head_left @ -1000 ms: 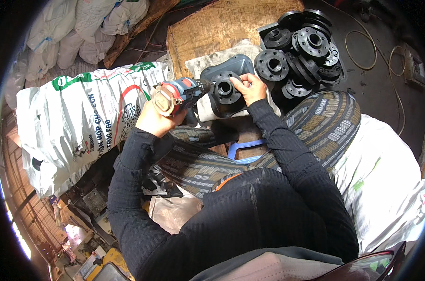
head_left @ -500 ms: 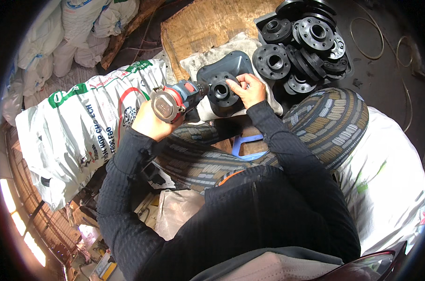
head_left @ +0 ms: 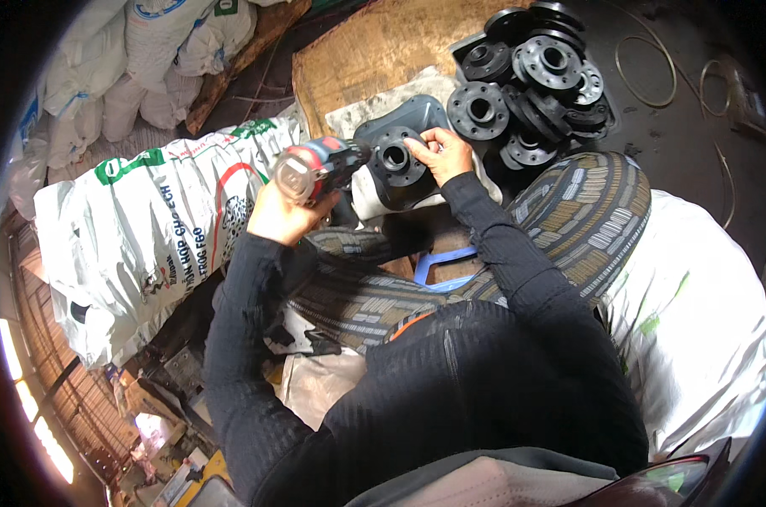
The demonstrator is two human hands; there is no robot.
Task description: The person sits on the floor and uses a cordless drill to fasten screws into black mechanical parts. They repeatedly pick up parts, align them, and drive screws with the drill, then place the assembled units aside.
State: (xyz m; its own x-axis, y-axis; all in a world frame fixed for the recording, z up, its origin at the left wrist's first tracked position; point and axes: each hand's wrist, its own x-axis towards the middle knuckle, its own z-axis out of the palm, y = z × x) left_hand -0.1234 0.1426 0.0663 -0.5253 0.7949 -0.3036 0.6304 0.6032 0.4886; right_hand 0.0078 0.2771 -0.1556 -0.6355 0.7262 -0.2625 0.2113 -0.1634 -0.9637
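My left hand [head_left: 280, 218] is wrapped round the grip of a red and grey cordless drill [head_left: 314, 162], slightly blurred. The drill's front end points right, at the near-left rim of a black round flange [head_left: 400, 173] with a central hub and a ring of holes. Whether the tip touches the flange cannot be made out. With thumb and fingers, my right hand [head_left: 447, 157] pinches the flange's right side. Beneath the flange is a dark grey tray-like piece [head_left: 418, 112] with rounded corners, resting on a pale cloth [head_left: 374, 207].
Many black flanges [head_left: 480, 110] are piled in a heap at the back right. A wooden board [head_left: 349, 63] lies behind the cloth. White printed sacks [head_left: 138, 228] stand at left, another white sack [head_left: 695, 313] at right. A blue plastic frame [head_left: 446, 270] shows between my legs.
The drill has drawn back a little to the left and tilted in my left hand. My right hand keeps its pinch on the flange. The whole view has shifted slightly.
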